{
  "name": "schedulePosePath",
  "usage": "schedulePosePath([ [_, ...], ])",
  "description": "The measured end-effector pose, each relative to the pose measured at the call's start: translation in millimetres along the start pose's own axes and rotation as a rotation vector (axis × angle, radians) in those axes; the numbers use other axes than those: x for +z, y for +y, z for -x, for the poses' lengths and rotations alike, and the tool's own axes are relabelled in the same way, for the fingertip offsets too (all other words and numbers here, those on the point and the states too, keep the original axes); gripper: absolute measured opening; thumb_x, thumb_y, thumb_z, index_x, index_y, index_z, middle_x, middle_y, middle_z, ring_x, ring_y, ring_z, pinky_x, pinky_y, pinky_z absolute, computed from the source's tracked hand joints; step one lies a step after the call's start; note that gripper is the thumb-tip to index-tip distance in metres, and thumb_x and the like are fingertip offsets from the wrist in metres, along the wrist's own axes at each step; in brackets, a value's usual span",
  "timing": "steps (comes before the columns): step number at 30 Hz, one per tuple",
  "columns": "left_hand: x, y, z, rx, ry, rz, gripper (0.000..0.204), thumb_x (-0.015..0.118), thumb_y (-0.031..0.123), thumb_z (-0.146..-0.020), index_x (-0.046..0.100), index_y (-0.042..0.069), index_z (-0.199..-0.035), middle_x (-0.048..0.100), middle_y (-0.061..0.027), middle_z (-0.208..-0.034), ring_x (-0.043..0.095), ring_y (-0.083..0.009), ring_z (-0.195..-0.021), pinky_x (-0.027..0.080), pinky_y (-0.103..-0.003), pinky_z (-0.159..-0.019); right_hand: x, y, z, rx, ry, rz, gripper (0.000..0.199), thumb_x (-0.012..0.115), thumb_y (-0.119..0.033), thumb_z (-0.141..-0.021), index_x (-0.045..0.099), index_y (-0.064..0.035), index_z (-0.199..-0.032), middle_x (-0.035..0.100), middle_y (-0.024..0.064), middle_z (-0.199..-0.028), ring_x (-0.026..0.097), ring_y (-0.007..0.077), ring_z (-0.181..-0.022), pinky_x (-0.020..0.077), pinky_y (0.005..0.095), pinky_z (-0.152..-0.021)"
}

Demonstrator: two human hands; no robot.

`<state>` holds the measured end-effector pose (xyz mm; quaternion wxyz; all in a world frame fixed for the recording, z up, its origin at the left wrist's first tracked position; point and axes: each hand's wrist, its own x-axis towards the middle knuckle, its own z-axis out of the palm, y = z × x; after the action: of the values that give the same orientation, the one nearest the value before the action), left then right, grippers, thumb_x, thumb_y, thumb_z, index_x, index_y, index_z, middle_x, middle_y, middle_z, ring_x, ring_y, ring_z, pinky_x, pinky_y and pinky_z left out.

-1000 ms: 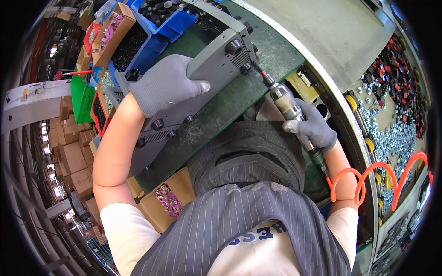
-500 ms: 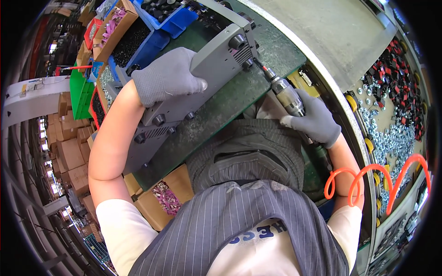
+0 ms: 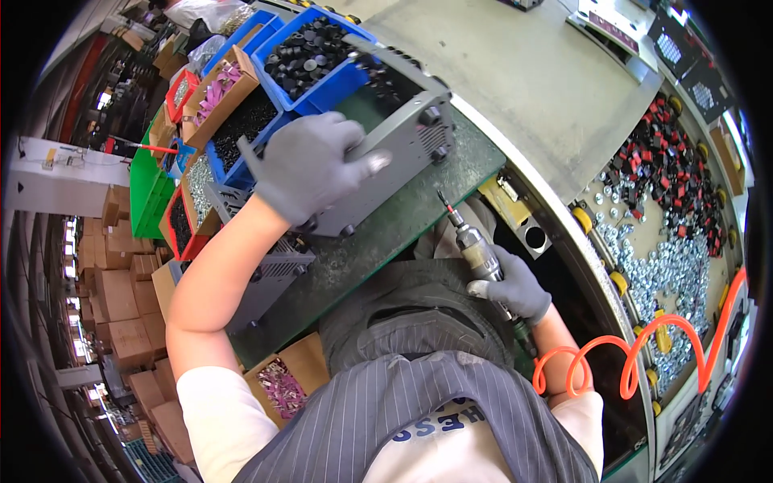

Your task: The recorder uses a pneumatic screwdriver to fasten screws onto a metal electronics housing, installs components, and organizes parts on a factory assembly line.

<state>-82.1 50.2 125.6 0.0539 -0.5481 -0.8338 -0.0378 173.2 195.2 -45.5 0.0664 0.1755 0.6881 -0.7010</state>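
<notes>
A grey sheet-metal case (image 3: 386, 189) with black round feet (image 3: 431, 116) and vent slots stands tilted on the green work surface. My left hand (image 3: 314, 167), in a grey glove, lies over the case's upper edge, fingers curled and thumb along the outer face. In my gloved right hand (image 3: 519, 286) is a silver air screwdriver (image 3: 477, 251), its bit pointing up and away from me. The bit's tip is apart from the case. Beside my left forearm, a second grey case (image 3: 270, 282) with vent slots is partly hidden.
Blue bins (image 3: 334, 87) of black round parts stand at the far left, beside a carton of pink parts (image 3: 217, 95) and red trays. An orange coiled hose (image 3: 600, 344) hangs at my right. Metal and red-black parts (image 3: 668, 249) cover a surface farther right.
The screwdriver has drawn back from the case's foot toward my body. My left hand has shifted along the upper edge, its fingers more curled. The whole view has also shifted.
</notes>
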Motion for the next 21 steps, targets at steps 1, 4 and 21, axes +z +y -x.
schedulePosePath([
  [1,0.5,2.3,-2.4,-0.017,0.02,-0.009,0.034,0.064,0.044,-0.076,0.061,0.01,-0.069,0.055,-0.0079,-0.068,0.057,-0.0263,-0.066,0.045,-0.038,-0.059,0.8,-0.5,-1.0,0.005,-0.022,0.007,0.059,0.078,-0.025,-0.066,0.052,-0.0007,-0.114,0.055,0.0022,-0.091,0.049,0.0117,-0.082,0.0418,0.0275,-0.076],
  [4,2.7,16.2,-9.3,0.029,0.252,-0.105,0.031,0.064,0.042,-0.077,0.063,0.011,-0.079,0.058,-0.0088,-0.072,0.059,-0.0276,-0.071,0.046,-0.039,-0.062,4.6,12.2,-3.0,-0.045,0.009,-0.011,0.064,0.077,-0.023,-0.066,0.049,0.0004,-0.119,0.054,0.0025,-0.099,0.049,0.0116,-0.088,0.0418,0.0283,-0.08],
  [21,123.0,24.7,162.0,-0.964,-0.143,2.462,0.033,0.039,0.015,-0.098,0.046,-0.001,-0.125,0.052,-0.0021,-0.079,0.041,-0.0057,-0.057,0.038,-0.016,-0.043,25.6,19.3,0.7,0.021,0.039,-0.215,0.048,0.074,-0.023,-0.068,0.055,-0.0015,-0.107,0.053,-0.0007,-0.085,0.048,0.0095,-0.076,0.0417,0.0252,-0.07],
])
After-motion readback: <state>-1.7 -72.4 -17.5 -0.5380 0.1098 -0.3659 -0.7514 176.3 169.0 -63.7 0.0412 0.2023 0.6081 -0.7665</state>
